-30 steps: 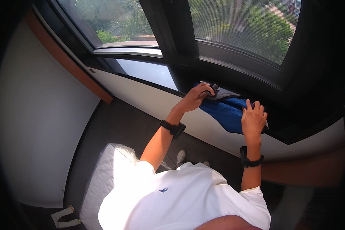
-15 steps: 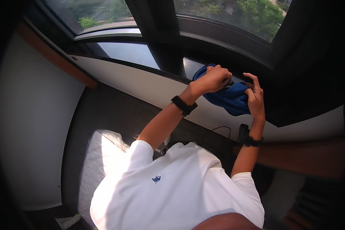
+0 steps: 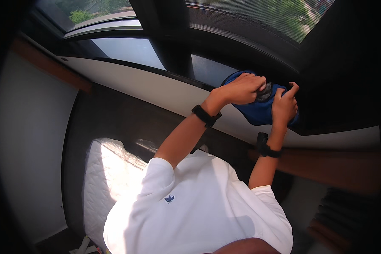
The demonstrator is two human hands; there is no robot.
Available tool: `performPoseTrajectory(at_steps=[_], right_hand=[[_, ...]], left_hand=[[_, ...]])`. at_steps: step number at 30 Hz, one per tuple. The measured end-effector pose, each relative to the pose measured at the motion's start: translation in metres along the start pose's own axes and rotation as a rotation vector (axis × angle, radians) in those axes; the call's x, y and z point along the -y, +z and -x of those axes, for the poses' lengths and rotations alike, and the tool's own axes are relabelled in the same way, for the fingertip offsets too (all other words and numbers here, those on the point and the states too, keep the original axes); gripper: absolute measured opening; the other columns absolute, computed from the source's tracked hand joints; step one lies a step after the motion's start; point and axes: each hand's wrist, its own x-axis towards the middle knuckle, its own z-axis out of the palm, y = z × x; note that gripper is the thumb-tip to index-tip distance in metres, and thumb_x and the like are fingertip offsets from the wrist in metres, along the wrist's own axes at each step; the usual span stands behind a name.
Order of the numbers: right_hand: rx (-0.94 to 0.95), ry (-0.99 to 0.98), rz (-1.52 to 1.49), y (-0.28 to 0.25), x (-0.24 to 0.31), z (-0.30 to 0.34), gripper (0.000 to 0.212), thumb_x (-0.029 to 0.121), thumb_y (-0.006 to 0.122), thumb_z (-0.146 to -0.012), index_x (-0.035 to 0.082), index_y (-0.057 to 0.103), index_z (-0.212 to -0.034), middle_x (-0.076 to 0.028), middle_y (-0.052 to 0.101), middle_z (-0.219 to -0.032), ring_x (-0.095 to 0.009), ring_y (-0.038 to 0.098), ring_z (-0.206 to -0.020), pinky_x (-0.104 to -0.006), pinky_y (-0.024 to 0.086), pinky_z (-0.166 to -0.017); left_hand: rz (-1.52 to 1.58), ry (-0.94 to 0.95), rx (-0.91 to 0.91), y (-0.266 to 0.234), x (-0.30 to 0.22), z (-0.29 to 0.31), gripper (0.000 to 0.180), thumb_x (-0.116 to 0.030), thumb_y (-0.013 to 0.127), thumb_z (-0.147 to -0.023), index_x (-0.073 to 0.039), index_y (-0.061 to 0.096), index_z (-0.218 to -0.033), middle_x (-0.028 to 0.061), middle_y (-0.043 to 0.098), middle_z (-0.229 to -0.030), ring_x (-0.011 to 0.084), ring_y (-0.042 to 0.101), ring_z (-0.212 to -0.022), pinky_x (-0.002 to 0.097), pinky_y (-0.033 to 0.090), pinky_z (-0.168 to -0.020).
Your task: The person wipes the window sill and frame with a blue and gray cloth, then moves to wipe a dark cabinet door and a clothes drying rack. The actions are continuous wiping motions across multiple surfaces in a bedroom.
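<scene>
Just inside the sill I have a blue cloth (image 3: 258, 112) with a dark edge, held up between my two hands. My left hand (image 3: 243, 89) is closed on it from the left, its fingers curled down by a grey fuzzy clump (image 3: 265, 92) in the cloth's middle. Whether the clump is part of the cloth, I cannot tell. My right hand (image 3: 285, 106) grips the right side of the cloth between thumb and fingers, its index finger bent outward. Part of the cloth is hidden behind both hands.
Dark window frames (image 3: 169, 29) and a sill rise in front. A white wall (image 3: 127, 78) runs below them. On the dark floor (image 3: 114, 112), a quilted white mattress (image 3: 99, 186) in clear plastic stands at my left. A brown wooden ledge (image 3: 338, 167) is at the right.
My right index finger has bent down from being raised, and that hand sits further onto the cloth. The left hand has shifted slightly right. The grey clump shows more now.
</scene>
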Motion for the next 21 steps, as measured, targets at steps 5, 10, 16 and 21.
performPoseTrajectory(at_steps=[5, 10, 16, 21], right_hand=[[-0.046, -0.070, -0.105, -0.009, 0.023, 0.008, 0.044, 0.041, 0.059, -0.099, 0.009, 0.042, -0.124, -0.016, 0.072, -0.089, -0.036, 0.071, -0.102, -0.0497, 0.044, -0.104], [-0.030, -0.182, -0.368, -0.020, 0.029, 0.017, 0.059, 0.055, 0.064, -0.093, 0.009, 0.045, -0.125, -0.016, 0.071, -0.107, -0.034, 0.069, -0.110, -0.0503, 0.044, -0.107], [-0.259, 0.146, -0.476, -0.044, -0.019, 0.003, 0.067, 0.066, 0.053, -0.095, 0.003, 0.051, -0.118, -0.012, 0.066, -0.093, -0.023, 0.069, -0.086, -0.0355, 0.055, -0.077], [-0.010, 0.189, -0.068, -0.048, -0.034, 0.000, 0.085, 0.083, 0.035, -0.092, 0.009, 0.065, -0.123, -0.014, 0.073, -0.104, -0.029, 0.070, -0.102, -0.0425, 0.051, -0.094]], left_hand=[[-0.153, -0.181, -0.136, -0.053, -0.015, 0.049, 0.033, -0.039, 0.061, -0.092, -0.007, 0.056, -0.101, 0.0095, 0.056, -0.091, 0.0261, 0.053, -0.090, 0.0385, 0.043, -0.085], [-0.651, -0.359, -0.189, -0.082, 0.011, 0.087, 0.080, -0.068, 0.060, -0.089, -0.006, 0.051, -0.140, 0.0227, 0.050, -0.146, 0.0384, 0.047, -0.137, 0.0492, 0.038, -0.114], [-0.525, -0.155, -0.169, -0.042, -0.006, 0.068, 0.080, -0.069, 0.059, -0.088, -0.006, 0.056, -0.138, 0.0210, 0.045, -0.154, 0.0339, 0.035, -0.149, 0.0526, 0.022, -0.124], [-0.386, -0.037, -0.191, -0.014, -0.027, 0.058, 0.083, -0.076, 0.064, -0.082, -0.005, 0.063, -0.126, 0.0190, 0.053, -0.148, 0.0323, 0.044, -0.144, 0.0520, 0.029, -0.121]])
